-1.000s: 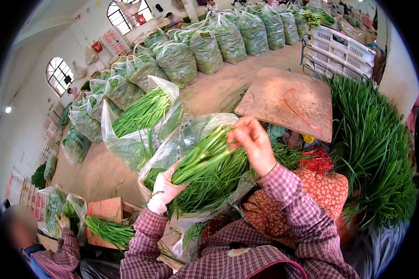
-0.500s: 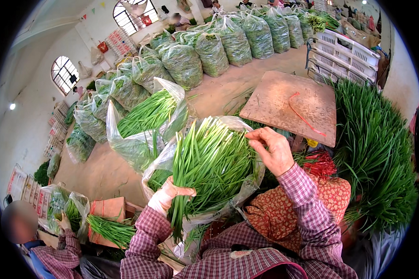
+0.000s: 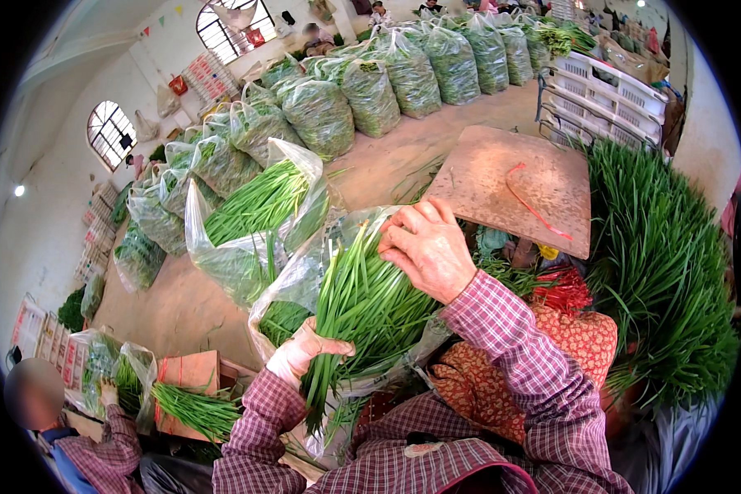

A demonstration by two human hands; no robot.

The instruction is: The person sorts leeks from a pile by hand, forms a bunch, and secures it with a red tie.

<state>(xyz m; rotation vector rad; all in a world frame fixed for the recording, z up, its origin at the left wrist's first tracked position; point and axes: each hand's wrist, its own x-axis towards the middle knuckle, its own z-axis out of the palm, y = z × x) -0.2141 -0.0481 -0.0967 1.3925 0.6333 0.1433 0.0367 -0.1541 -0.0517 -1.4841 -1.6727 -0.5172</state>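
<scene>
A thick bunch of long green garlic chives (image 3: pixel 379 296) lies across an open clear plastic bag (image 3: pixel 426 346) in front of me. My left hand (image 3: pixel 309 350), in a pale glove or wrap, is closed round the bunch near its lower left side. Up at the pale ends, my right hand (image 3: pixel 428 251) is bare, its fingers curled and pinching at the chives; the fingertips are partly hidden among the stalks. Just beyond stands a second clear bag (image 3: pixel 210 267) filled with more chives.
A brown board (image 3: pixel 514 189) with a red tie on it sits right of the bags. Loose chives (image 3: pixel 659 280) are heaped at the far right, below white crates (image 3: pixel 609 95). Red ties (image 3: pixel 561 290) lie near my knee. Filled bags (image 3: pixel 379 95) line the back; a co-worker (image 3: pixel 90 445) sits lower left.
My right hand has moved left and slightly up over the pale ends of the chives, its fingers now curled in on them. My left hand keeps its hold with little movement.
</scene>
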